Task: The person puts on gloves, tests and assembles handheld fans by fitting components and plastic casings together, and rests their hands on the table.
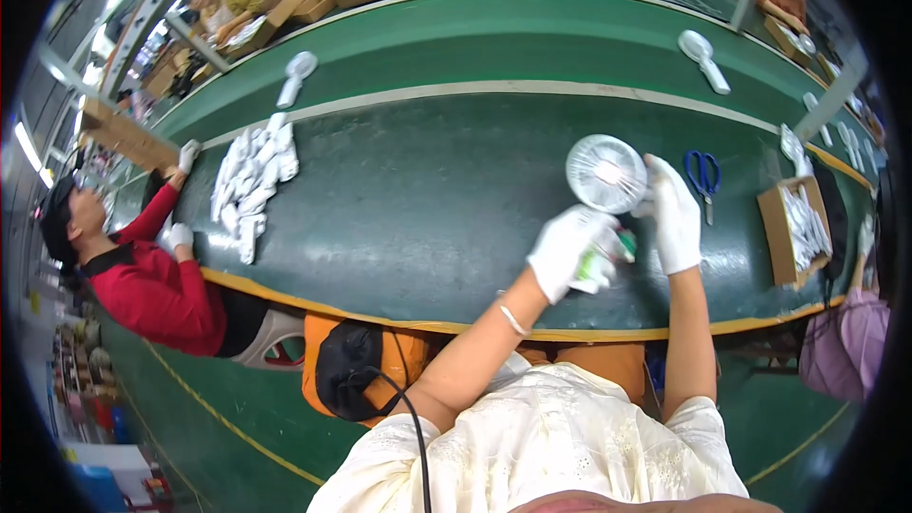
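Over the bench [418,218], a white handheld fan [605,174] is sitting just beyond the left hand [570,249], whose grip isn't showing clearly, and left of the right hand [674,220], which is gripping its side, its long axis hidden.

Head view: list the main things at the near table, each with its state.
Round white plastic fan: between white-gloved left hand and white-gloved right hand, grille toward camera.
Blue-handled metal scissors: lying flat, untouched.
Brown cardboard box: open, holding white pieces.
Heap of small white pieces: loosely piled, untouched.
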`<state>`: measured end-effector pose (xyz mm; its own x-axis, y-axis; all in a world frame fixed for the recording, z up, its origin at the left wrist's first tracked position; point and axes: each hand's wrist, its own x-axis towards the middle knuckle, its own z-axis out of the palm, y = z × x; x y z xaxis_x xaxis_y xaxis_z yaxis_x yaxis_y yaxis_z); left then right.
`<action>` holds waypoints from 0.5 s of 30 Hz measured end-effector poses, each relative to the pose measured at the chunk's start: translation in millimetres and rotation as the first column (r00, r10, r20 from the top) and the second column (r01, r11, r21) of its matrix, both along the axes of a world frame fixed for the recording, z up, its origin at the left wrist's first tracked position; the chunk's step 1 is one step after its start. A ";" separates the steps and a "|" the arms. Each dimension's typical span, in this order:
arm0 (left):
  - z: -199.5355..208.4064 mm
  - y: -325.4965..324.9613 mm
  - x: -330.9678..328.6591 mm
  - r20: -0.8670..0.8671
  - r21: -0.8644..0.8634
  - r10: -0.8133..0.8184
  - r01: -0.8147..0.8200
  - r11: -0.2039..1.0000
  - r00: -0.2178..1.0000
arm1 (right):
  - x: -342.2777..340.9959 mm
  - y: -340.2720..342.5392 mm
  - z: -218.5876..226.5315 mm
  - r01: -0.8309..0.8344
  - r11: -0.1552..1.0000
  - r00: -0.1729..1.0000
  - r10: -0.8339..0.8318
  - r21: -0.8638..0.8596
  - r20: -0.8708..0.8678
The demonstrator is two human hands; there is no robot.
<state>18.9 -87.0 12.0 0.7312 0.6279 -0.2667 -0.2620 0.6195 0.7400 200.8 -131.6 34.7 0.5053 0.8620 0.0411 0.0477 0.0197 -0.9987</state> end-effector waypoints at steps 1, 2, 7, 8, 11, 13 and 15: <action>-1.3 4.5 2.6 0.066 0.000 0.111 -0.111 0.994 0.992 | 4.2 -1.8 -5.8 -0.037 0.996 0.997 0.032 0.075 0.066; -3.4 10.2 -0.3 0.072 -0.042 0.155 -0.152 0.987 0.985 | 5.6 -5.8 -6.7 -0.152 0.988 0.987 0.149 0.040 0.063; -4.6 16.4 -1.1 -0.103 -0.010 0.178 -0.180 0.984 0.979 | -27.1 -11.1 9.0 -0.476 0.879 0.870 0.471 0.001 -0.145; -5.8 15.3 0.9 -0.100 -0.011 0.172 -0.174 0.985 0.980 | -29.4 -12.0 10.9 -0.482 0.876 0.858 0.475 0.014 -0.194; -6.8 12.3 3.2 -0.179 0.189 0.143 -0.108 0.976 0.973 | -26.4 -8.6 6.1 -0.497 0.866 0.863 0.486 0.053 0.137; -5.6 10.1 4.2 -0.234 0.120 0.088 -0.061 0.991 0.968 | -28.4 -5.4 11.3 -0.465 0.884 0.625 0.296 0.041 0.722; -5.1 8.6 3.7 -0.248 0.132 0.086 -0.054 0.990 0.965 | -29.7 -5.7 14.7 -0.478 0.878 0.587 0.306 0.015 0.749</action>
<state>22.5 -78.3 6.9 0.6026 0.7148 -0.3548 -0.0962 0.5064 0.8569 171.2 -137.3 49.5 -0.1417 0.8969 0.4189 0.6711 0.3981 -0.6254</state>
